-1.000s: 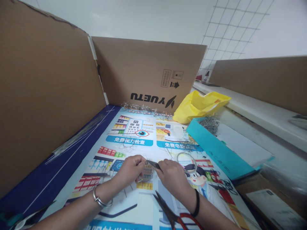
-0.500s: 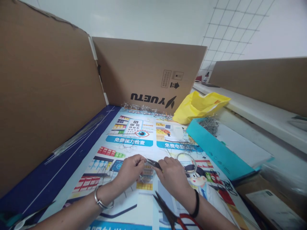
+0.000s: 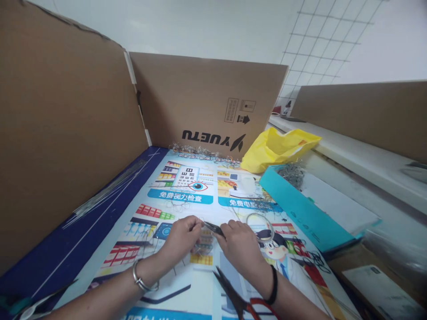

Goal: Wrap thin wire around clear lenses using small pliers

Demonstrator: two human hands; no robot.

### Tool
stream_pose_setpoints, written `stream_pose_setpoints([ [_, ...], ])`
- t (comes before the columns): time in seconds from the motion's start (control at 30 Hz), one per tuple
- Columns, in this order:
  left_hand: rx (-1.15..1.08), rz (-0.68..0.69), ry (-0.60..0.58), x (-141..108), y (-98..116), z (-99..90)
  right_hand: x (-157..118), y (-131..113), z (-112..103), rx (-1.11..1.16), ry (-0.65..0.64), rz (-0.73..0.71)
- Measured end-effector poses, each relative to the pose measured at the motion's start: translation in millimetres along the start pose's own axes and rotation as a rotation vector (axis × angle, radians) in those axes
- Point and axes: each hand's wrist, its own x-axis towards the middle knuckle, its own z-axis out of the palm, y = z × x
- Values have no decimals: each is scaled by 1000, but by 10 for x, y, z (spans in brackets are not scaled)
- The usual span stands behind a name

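My left hand (image 3: 185, 235), with a silver bangle at the wrist, is closed in a pinch on a thin wire that shows only faintly. My right hand (image 3: 239, 243), a black band at its wrist, is wrapped round small dark-handled pliers (image 3: 215, 228). The pliers' metal tips point left and meet the wire at my left fingertips. Below my right hand lie scissors (image 3: 233, 291) with dark blades and red handles. Just beyond that hand is a coil of pale wire (image 3: 272, 232). Loose bits of thin wire are scattered on the printed poster (image 3: 182, 278) underneath.
Cardboard panels (image 3: 196, 98) stand at the back and left. Straight wires (image 3: 106, 191) lie along the left side. A yellow bag (image 3: 280, 149) and a turquoise box (image 3: 300, 213) with tangled wire (image 3: 291, 174) are on the right. Black loops (image 3: 318, 260) lie near a package (image 3: 376, 284).
Almost nothing differs. Both hands keep the same hold, with the pliers at my left fingertips; the view has shifted very slightly.
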Motion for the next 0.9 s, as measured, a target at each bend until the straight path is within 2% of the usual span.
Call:
stream_pose_setpoints([
  [0.2, -7, 16, 3, 1, -22, 13, -4, -15, 8, 1, 0, -9],
  [0.5, 54, 36, 88, -14, -6, 44, -26, -67, 3, -118, 44, -28],
  [0.9, 75, 66, 130, -27, -30, 78, -26, -94, 20, -209, 64, -68],
])
